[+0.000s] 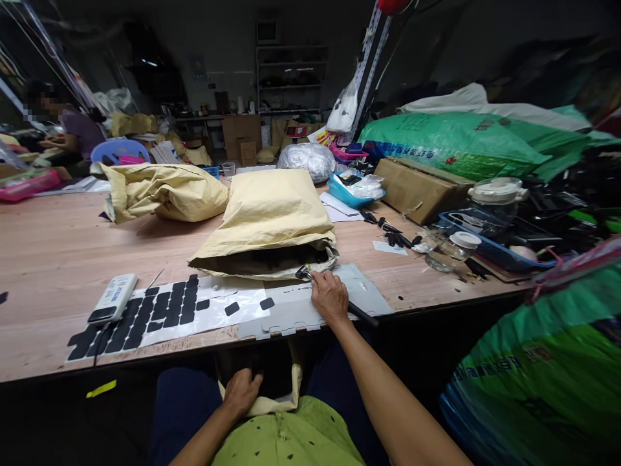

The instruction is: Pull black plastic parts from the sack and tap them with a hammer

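My right hand is closed around a black-handled tool with a shiny metal head. The metal head points at the open mouth of a tan paper sack lying on the table, with dark items inside. Under that hand lies a grey flat board. Down at my lap, my left hand has curled fingers at the mouth of a second tan bag; what they grip is hidden in shadow. Black rounded stickers on a white sheet lie left of the board.
A white scale-like device rests on the sticker sheet. Another tan sack lies behind. Right are loose black parts, a cardboard box, jars and a green bag beside the table edge. A person sits far left.
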A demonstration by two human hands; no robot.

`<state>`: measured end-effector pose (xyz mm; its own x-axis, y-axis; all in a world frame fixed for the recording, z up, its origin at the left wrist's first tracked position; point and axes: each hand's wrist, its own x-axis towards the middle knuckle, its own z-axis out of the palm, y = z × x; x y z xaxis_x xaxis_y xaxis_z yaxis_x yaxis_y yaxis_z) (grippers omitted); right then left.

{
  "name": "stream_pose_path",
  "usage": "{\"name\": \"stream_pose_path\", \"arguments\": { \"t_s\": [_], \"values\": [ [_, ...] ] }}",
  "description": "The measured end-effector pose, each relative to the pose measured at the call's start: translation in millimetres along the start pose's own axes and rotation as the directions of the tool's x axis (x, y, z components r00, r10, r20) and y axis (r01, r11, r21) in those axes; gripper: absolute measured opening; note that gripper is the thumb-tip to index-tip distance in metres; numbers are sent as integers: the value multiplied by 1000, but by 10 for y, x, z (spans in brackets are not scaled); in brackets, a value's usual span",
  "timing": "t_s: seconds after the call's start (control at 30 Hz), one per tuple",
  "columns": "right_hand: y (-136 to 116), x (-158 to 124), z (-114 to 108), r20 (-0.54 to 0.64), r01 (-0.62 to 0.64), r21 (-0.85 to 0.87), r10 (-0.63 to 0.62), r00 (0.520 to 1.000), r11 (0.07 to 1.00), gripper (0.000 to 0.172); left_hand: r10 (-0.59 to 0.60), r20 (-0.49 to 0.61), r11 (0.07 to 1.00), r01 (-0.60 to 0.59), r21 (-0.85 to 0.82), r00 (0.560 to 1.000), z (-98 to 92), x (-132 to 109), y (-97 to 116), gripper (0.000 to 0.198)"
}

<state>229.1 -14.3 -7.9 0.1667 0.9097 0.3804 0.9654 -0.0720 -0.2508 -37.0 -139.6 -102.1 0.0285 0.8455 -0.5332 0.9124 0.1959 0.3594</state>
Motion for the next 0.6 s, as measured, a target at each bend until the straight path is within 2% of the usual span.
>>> {"name": "stream_pose_path", "arguments": {
  "t_s": [0.07, 0.13, 0.2, 0.27, 0.3, 0.33, 0.4, 0.47, 0.5, 0.57, 0.6],
  "values": [
    [-2, 2, -1, 2, -1, -4, 1, 1000, 1000, 31, 123, 2, 991, -123, -55, 992, -67, -89, 90, 32],
    [-3, 4, -2, 7, -4, -11, 4, 1000, 1000, 31, 333, 7, 934, -329, -139, 943, -202, -211, 254, 27],
    [-5, 4, -4, 13, -5, -13, 5, 1000, 1000, 31, 541, -25, 821, -534, -201, 841, -410, -323, 486, 23],
    [-7, 5, -4, 15, -8, -9, 8, 1000, 1000, 31, 675, -131, 695, -685, -219, 726, -677, -359, 760, 23],
    [-8, 5, -5, 16, -10, -6, 10, 1000, 1000, 31, 702, -210, 645, -733, -217, 680, -825, -332, 901, 23],
    [-9, 5, -7, 18, -12, -5, 12, 1000, 1000, 31, 694, -303, 621, -756, -208, 653, -978, -270, 1036, 22],
    [-12, 6, -13, 23, -14, -6, 14, 1000, 1000, 31, 609, -492, 636, -753, -166, 623, -1279, -51, 1275, 22],
    [-15, 7, -23, 29, -13, -11, 14, 999, 1000, 30, 500, -619, 713, -694, -102, 606, -1549, 252, 1461, 21],
    [-16, 8, -28, 30, -13, -12, 14, 999, 1000, 30, 446, -642, 766, -637, -86, 623, -1662, 413, 1534, 20],
    [-18, 10, -36, 26, -16, -10, 16, 1000, 1000, 30, 340, -634, 877, -477, -53, 695, -1829, 710, 1649, 21],
    [-18, 12, -39, 24, -16, -8, 17, 1000, 1000, 29, 280, -602, 923, -382, -45, 748, -1881, 835, 1694, 23]
  ]
}}
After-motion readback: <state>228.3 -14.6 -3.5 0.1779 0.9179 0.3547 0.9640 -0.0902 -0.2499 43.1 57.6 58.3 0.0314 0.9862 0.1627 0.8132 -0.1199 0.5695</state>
